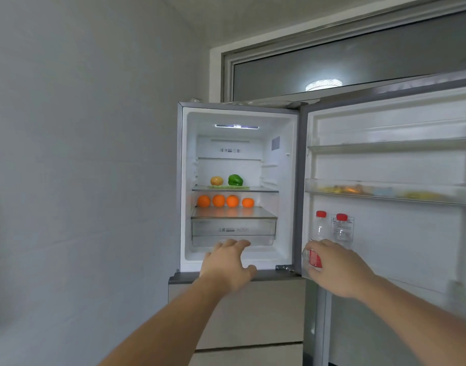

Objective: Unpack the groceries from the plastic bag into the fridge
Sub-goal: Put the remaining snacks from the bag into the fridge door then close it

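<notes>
Two upright bottles (320, 227) in door, right hand (334, 268) gripping one; left hand (230, 262) spread, empty.

Both your bare forearms rise from the bottom of the frame and angle upward toward its centre. Your left arm enters at the lower left of centre and runs up and right; your left hand (227, 262) sits just below the middle of the frame, back toward you, fingers stretched forward and slightly spread, thumb splayed out to the right, holding nothing. Your right arm enters from the lower right corner and slants up and left; your right hand (337, 270) lies right of centre, back toward you, its fingers curled round a clear bottle (312, 256) with a red label.
</notes>
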